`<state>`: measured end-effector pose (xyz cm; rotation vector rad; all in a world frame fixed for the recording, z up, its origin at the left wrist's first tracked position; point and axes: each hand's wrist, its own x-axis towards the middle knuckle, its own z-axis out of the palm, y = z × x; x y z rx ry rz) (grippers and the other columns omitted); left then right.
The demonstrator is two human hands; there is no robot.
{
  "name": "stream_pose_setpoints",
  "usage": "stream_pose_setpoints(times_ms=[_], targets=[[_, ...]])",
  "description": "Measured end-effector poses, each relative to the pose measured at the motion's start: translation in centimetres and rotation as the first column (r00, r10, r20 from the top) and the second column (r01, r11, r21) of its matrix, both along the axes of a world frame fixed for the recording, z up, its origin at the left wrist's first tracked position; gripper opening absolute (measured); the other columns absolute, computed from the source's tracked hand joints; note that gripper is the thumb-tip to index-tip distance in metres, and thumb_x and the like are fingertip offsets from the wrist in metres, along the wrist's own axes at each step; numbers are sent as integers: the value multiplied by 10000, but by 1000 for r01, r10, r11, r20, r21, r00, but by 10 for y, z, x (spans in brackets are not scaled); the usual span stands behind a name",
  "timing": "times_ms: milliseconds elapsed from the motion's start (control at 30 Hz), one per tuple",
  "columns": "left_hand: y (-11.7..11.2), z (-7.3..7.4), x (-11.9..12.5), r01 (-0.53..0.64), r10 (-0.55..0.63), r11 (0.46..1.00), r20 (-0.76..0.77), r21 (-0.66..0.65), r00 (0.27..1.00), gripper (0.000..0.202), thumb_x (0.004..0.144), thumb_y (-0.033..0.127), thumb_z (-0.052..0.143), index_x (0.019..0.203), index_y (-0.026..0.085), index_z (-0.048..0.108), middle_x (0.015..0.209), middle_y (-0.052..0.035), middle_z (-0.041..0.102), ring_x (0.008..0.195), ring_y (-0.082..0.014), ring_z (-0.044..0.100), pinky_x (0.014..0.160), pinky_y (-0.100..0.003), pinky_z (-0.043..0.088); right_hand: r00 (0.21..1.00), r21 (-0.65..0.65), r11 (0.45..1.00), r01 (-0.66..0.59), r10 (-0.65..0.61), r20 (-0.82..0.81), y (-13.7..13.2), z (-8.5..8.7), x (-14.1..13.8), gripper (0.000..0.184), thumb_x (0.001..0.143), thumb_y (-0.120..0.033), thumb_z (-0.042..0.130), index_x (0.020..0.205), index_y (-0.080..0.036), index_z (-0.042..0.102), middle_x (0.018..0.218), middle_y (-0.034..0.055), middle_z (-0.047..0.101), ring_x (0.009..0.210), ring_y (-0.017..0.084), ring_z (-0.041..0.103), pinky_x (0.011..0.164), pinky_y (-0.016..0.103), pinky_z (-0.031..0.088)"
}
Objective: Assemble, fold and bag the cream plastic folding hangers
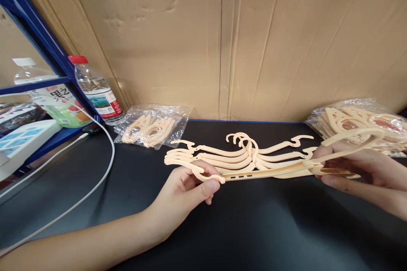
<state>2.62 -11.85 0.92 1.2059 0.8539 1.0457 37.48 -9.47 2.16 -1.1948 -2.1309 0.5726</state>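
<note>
1. The left hand (184, 190) is pinching one end of a beige hanger (267, 173) between thumb and fingers.
2. The right hand (365, 162) is gripping the same hanger's other end, so it is spanning the space between both hands, above the black tabletop (241, 228).
3. Several unfolded hangers (222, 151) are lying together just behind it, hooks pointing away.
4. Clear bags of beige pieces are resting farther back, one at left (163, 130), another at right (352, 120).
5. A red-capped bottle (100, 93) is standing beside the left bag.
</note>
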Motion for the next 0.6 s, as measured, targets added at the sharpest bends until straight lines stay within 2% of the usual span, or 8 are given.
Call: stream_pose_setpoints(times_ms=[167,300,433,600], targets=[[1,-1,-3,30,-30,1000,22,-4,999,151,792,305,759,774,178,679,770,6,544,663,-101,499,617,-216,432,1000,69,998,-13,12,7,-2,2,-1,151,863,-397,672,985,-309,658,970,29,671,826,196,681,721,190,587],[3,0,-5,86,-86,996,41,11,995,177,794,313,758,754,172,658,800,6,534,704,-109,512,686,-241,413,999,135,991,-23,18,38,-4,6,-5,139,875,-384,652,986,-301,639,935,40,636,806,194,637,668,207,565],[3,1,-6,145,-144,989,71,-4,987,176,801,298,751,773,166,637,857,-9,568,735,-119,535,730,-261,399,993,108,991,-83,73,91,-6,14,-12,66,912,-358,603,947,-302,611,804,14,613,691,182,577,618,239,521],[5,2,-6,195,-186,979,132,-59,974,186,803,279,746,792,163,601,919,-21,608,745,-125,573,766,-286,405,993,44,997,-62,58,105,-6,18,-14,142,922,-400,575,855,-281,610,744,13,587,667,203,557,575,276,469]])
